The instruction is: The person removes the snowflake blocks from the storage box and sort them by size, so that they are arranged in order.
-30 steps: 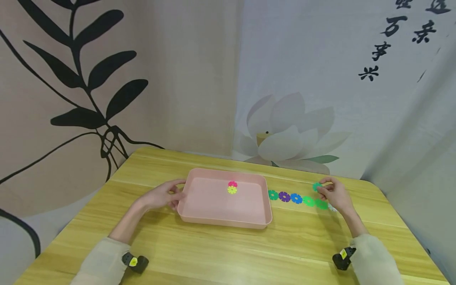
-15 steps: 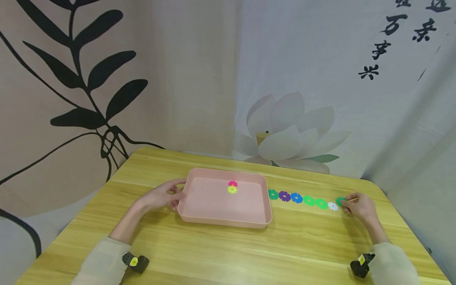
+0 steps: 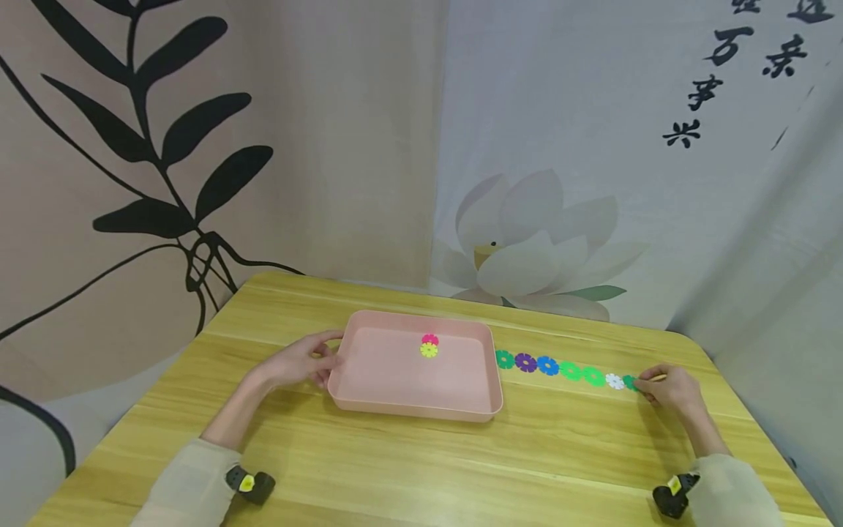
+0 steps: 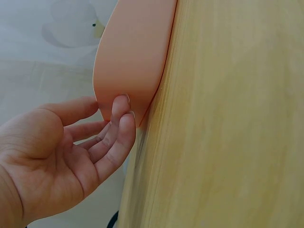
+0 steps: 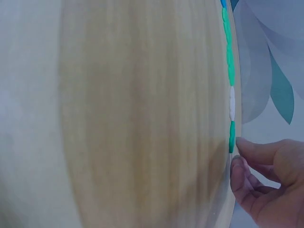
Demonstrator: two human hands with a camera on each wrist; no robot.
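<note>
My left hand (image 3: 296, 362) grips the left end of a shallow pink tray (image 3: 395, 388). In the left wrist view its fingers press the outer end wall (image 4: 128, 66). Two flower-shaped plastic discs lie in the tray, a red-pink one (image 3: 430, 339) and a yellow one (image 3: 429, 350). Right of the tray runs a row of similar discs. My right hand (image 3: 676, 389) pinches the outer edge of the dark green disc (image 3: 628, 382) at the row's right end. That disc lies flat beside the white disc (image 3: 615, 381); the fingertips cover part of it.
Leftward from the white disc come two bright green discs (image 3: 593, 376), a blue one (image 3: 548, 366), a purple one (image 3: 525, 362) and a teal one (image 3: 505, 359) against the tray's right side. A printed curtain (image 3: 369, 146) hangs behind the wooden table (image 3: 408, 468).
My right hand has carried the dark green disc right, from above the row down to the table, then drawn it leftward against the white disc. The left hand and tray stay put.
</note>
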